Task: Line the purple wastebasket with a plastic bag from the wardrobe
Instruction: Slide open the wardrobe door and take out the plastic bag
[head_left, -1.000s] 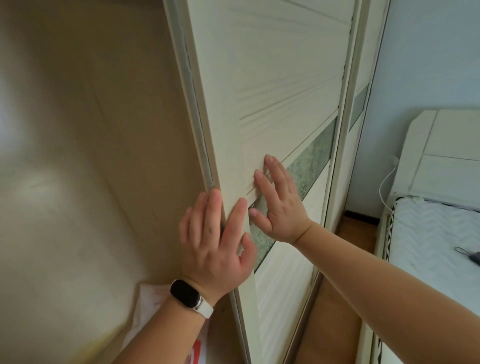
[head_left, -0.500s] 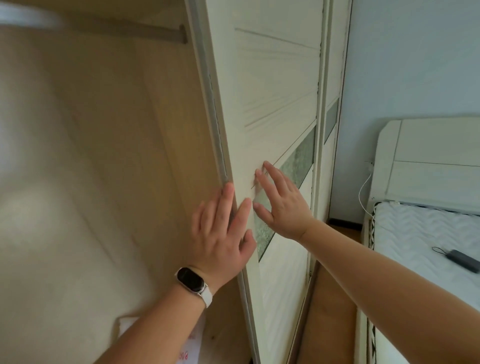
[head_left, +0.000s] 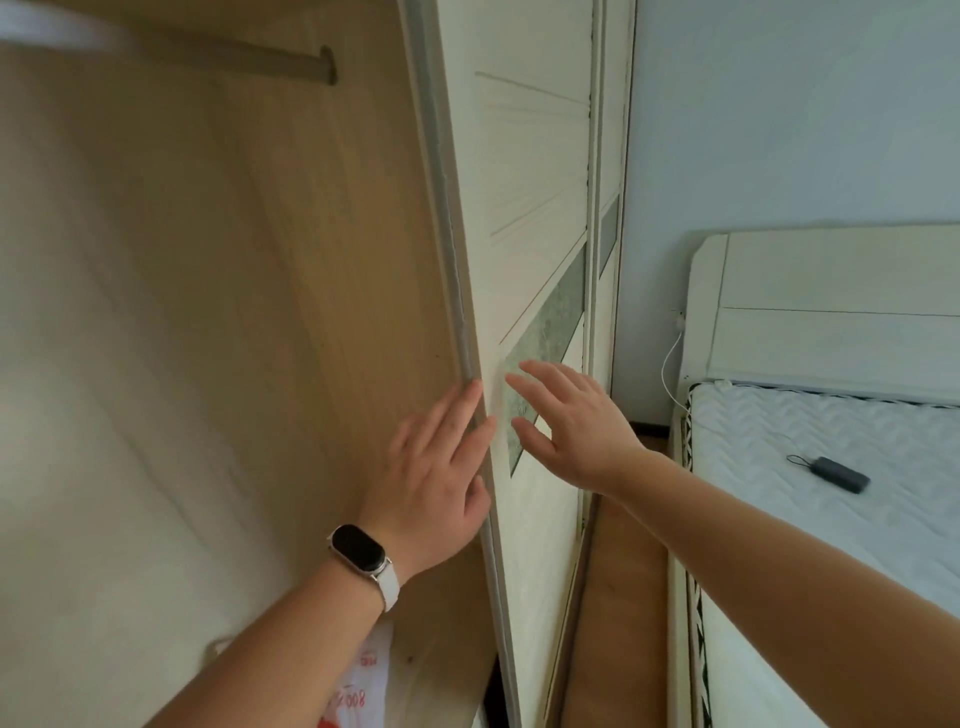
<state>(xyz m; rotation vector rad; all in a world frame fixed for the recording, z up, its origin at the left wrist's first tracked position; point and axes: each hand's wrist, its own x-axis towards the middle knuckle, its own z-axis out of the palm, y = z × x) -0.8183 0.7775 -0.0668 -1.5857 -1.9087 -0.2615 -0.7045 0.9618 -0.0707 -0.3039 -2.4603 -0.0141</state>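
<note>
The wardrobe's white sliding door (head_left: 524, 218) stands partly slid to the right, showing the wooden inside (head_left: 218, 312). My left hand (head_left: 431, 478), with a watch on the wrist, lies flat against the door's left edge, fingers spread. My right hand (head_left: 571, 421) is open with its fingers on the door's front panel near the green strip. A white plastic bag with red print (head_left: 363, 686) lies on the wardrobe floor below my left forearm, partly hidden by it. The purple wastebasket is not in view.
A hanging rail (head_left: 249, 57) crosses the top of the wardrobe. To the right stands a bed (head_left: 810, 457) with a white headboard and a small dark device (head_left: 836, 473) on the mattress. A strip of wooden floor (head_left: 618, 597) runs between wardrobe and bed.
The door has slid further right under both hands, and more of the wardrobe's inside and the rail has come into view. The camera has turned right, showing more of the bed.
</note>
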